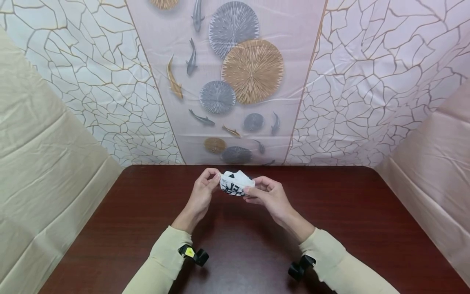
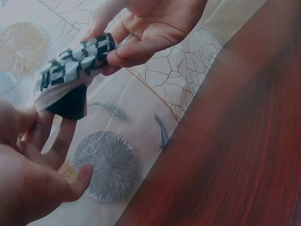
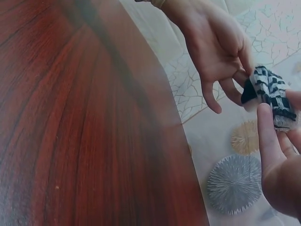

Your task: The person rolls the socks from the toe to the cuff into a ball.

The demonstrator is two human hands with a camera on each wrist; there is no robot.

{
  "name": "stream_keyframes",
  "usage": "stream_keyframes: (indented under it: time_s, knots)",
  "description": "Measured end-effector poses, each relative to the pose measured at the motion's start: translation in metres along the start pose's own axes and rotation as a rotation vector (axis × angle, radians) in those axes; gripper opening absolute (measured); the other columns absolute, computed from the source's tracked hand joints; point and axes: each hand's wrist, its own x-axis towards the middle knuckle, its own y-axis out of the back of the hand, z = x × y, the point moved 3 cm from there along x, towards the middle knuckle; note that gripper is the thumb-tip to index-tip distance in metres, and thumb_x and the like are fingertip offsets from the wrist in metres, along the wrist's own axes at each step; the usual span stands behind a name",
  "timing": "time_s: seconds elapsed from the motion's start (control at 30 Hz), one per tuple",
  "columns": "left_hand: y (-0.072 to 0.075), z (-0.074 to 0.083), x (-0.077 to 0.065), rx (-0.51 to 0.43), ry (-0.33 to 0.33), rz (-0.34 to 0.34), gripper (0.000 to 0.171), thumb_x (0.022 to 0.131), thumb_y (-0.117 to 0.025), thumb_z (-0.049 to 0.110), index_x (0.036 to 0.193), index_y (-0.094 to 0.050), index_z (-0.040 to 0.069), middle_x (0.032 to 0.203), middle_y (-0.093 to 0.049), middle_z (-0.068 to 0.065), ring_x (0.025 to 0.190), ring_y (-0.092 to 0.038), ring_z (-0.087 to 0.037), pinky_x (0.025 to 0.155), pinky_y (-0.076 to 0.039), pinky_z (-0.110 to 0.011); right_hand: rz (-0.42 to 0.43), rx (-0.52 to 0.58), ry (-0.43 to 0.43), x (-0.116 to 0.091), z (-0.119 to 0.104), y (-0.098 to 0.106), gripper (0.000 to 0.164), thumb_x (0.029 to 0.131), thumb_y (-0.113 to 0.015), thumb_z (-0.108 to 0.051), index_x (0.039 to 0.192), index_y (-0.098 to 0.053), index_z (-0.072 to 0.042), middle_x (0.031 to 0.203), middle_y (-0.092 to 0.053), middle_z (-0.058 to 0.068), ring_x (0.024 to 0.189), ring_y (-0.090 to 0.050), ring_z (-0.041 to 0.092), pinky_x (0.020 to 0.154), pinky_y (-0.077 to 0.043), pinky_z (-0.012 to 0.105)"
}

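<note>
Above the table, both hands hold a small white sock (image 1: 236, 183) with black markings between them. My left hand (image 1: 204, 188) pinches its left end between thumb and fingers. My right hand (image 1: 269, 194) grips the right end, thumb on the near face and fingers behind. In the left wrist view the sock (image 2: 75, 63) shows a shaggy black-and-white checked face, a pale edge and a solid black patch. The right wrist view has the sock (image 3: 273, 94) at the right edge, partly covered by the right fingers.
A dark red-brown wooden table (image 1: 235, 253) lies under the hands. Behind it hangs a patterned cloth (image 1: 301, 61) with fish and round discs, and beige cloth walls (image 1: 36, 175) stand at both sides. Each sleeve cuff carries a black wrist camera (image 1: 201, 257).
</note>
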Motion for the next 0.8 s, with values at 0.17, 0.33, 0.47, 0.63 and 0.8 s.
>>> stream_keyframes:
  time_s: [0.17,0.33,0.47,0.63,0.8]
  knots:
    - [0.000,0.002,-0.001,0.084,-0.053,-0.037,0.004,0.101,-0.055,0.002,0.100,-0.058,0.000,0.092,-0.066,-0.002,0.091,-0.061,-0.016,0.090,-0.044,-0.030,0.007,0.001,-0.013,0.002,0.001,0.006,0.018,0.088,-0.071,0.007,0.105,-0.065,0.006,0.091,-0.070,0.013,0.077,-0.072,0.025,0.076,-0.059,0.042]
    - [0.002,0.002,-0.001,0.115,-0.133,-0.044,0.008,0.100,-0.057,0.001,0.101,-0.059,-0.007,0.123,-0.062,-0.020,0.118,-0.055,-0.030,0.097,-0.043,-0.030,-0.026,-0.042,-0.021,0.002,0.000,0.007,0.018,0.088,-0.071,0.004,0.104,-0.064,0.009,0.089,-0.070,0.015,0.075,-0.071,0.025,0.075,-0.059,0.043]
    - [0.001,-0.001,-0.002,-0.050,-0.083,-0.049,0.008,0.102,-0.053,-0.003,0.099,-0.059,0.001,0.113,-0.069,-0.015,0.106,-0.063,-0.020,0.095,-0.047,-0.031,-0.056,-0.072,-0.008,0.001,-0.001,0.008,0.025,0.088,-0.072,0.003,0.108,-0.062,0.014,0.091,-0.070,0.017,0.076,-0.071,0.025,0.077,-0.059,0.043]
    - [-0.001,-0.005,-0.003,-0.212,-0.009,-0.041,0.020,0.103,-0.049,-0.003,0.097,-0.062,0.010,0.092,-0.068,0.000,0.086,-0.062,-0.009,0.085,-0.051,-0.029,-0.075,-0.079,-0.025,-0.001,0.000,0.011,0.031,0.088,-0.072,0.004,0.114,-0.060,0.016,0.095,-0.070,0.018,0.078,-0.071,0.026,0.079,-0.058,0.046]
    - [-0.002,-0.008,-0.005,-0.254,0.027,-0.064,0.021,0.104,-0.046,-0.002,0.097,-0.061,0.011,0.085,-0.065,0.002,0.080,-0.060,-0.009,0.081,-0.049,-0.028,-0.103,-0.091,-0.032,-0.001,0.000,0.014,0.033,0.089,-0.072,0.004,0.117,-0.060,0.016,0.098,-0.069,0.018,0.079,-0.071,0.025,0.080,-0.057,0.047]
